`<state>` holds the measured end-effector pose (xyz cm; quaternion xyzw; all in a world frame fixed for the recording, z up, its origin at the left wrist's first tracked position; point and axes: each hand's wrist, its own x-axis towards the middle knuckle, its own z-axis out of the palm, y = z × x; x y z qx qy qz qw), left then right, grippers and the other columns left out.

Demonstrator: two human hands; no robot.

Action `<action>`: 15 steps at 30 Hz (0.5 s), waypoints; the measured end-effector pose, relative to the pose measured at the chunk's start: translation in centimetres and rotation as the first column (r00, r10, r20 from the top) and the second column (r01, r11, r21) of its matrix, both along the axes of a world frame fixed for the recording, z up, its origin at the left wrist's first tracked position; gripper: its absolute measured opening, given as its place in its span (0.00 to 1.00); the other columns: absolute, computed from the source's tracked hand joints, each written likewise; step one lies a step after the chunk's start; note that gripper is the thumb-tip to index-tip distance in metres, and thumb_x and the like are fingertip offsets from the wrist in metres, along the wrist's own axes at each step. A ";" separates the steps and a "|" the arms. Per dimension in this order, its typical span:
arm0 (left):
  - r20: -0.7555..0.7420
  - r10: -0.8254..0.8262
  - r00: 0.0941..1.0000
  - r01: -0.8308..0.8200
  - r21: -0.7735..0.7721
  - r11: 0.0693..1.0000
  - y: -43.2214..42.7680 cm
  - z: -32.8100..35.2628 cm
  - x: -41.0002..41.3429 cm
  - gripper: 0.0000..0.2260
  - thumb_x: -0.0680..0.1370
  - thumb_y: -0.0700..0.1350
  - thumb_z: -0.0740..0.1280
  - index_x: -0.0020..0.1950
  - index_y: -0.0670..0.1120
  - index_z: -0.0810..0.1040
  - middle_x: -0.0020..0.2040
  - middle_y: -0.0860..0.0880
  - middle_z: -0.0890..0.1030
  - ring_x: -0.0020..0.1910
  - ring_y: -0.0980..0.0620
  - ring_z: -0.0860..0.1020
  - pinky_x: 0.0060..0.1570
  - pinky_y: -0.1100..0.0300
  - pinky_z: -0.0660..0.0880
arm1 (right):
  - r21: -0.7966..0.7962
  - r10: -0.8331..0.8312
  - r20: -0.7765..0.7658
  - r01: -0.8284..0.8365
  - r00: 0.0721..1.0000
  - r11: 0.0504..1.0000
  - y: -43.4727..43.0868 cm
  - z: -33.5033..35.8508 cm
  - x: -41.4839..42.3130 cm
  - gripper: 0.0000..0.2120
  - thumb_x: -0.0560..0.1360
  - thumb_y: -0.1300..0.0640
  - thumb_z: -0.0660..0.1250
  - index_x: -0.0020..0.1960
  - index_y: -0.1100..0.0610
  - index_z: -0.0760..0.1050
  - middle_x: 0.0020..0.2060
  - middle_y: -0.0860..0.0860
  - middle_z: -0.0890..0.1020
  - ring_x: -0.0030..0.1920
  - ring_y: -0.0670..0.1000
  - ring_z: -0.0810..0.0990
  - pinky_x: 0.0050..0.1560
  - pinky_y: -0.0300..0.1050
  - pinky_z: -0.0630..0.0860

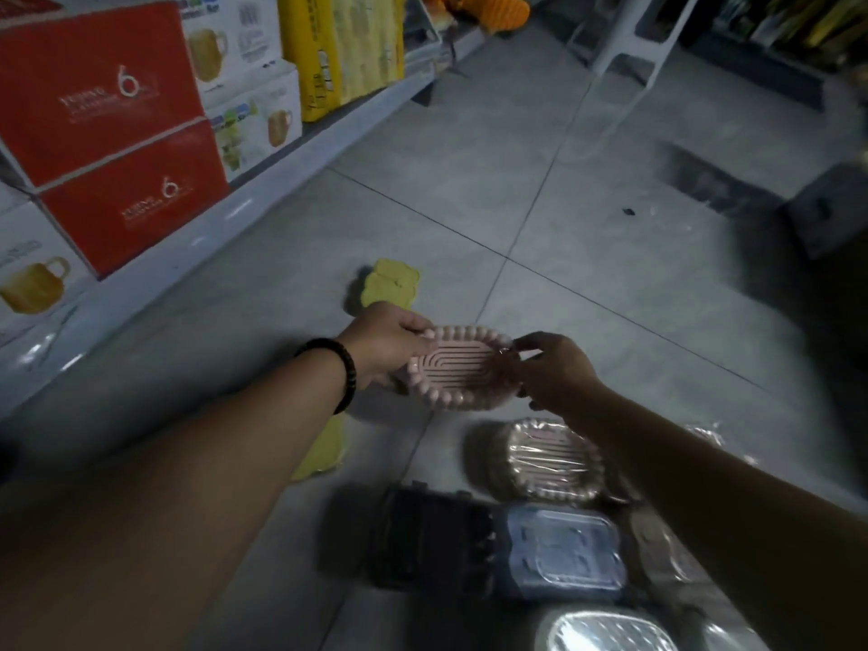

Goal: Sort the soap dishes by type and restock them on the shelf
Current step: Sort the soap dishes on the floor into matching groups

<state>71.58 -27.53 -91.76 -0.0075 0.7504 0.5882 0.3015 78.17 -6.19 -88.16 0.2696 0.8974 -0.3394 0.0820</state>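
Observation:
A pink oval soap dish (458, 366) with a beaded rim and slotted top is held above the floor between both hands. My left hand (385, 347) grips its left end; my right hand (552, 368) pinches its right end. Below them on the floor lie a wrapped pink oval dish (545, 458), a dark rectangular dish (432, 540), a wrapped blue rectangular dish (563, 554) and a shiny wrapped dish (606, 631) at the bottom edge. A yellow dish (390, 284) lies on the floor beyond my hands, and another yellow one (324, 451) shows under my left forearm.
The white shelf edge (263, 178) runs along the left, carrying red boxes (108, 148), white mug boxes (253, 129) and yellow packs (343, 49). A white plastic stool (629, 44) stands at the back of the grey tiled aisle. A dark box (831, 209) sits at right.

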 end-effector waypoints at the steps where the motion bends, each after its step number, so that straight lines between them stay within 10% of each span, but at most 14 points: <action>1: 0.025 -0.031 0.999 0.031 -0.001 1.000 1.4 0.0 0.6 0.08 0.82 0.39 0.71 0.60 0.47 0.84 0.52 0.36 0.87 0.44 0.41 0.84 0.52 0.34 0.84 | 0.039 -0.002 -0.004 0.002 1.000 0.999 1.3 -0.1 0.9 0.15 0.75 0.42 0.76 0.55 0.51 0.83 0.38 0.52 0.87 0.35 0.53 0.87 0.38 0.52 0.86; 8: -0.005 -0.154 0.988 0.153 -0.094 0.984 8.5 0.1 4.9 0.15 0.81 0.36 0.71 0.65 0.50 0.80 0.36 0.43 0.84 0.28 0.53 0.82 0.40 0.52 0.85 | 0.278 0.039 0.086 -0.062 0.996 0.959 6.3 0.7 6.5 0.19 0.80 0.47 0.68 0.66 0.57 0.79 0.56 0.59 0.85 0.55 0.59 0.85 0.58 0.50 0.81; 15: -0.110 -0.116 0.987 0.081 -0.286 0.955 12.1 -1.1 7.3 0.12 0.79 0.41 0.74 0.62 0.50 0.85 0.48 0.44 0.87 0.39 0.48 0.86 0.30 0.59 0.80 | 0.490 0.325 0.241 -0.404 0.914 0.772 6.1 0.5 10.6 0.19 0.76 0.47 0.68 0.63 0.55 0.75 0.54 0.57 0.79 0.53 0.61 0.81 0.48 0.51 0.79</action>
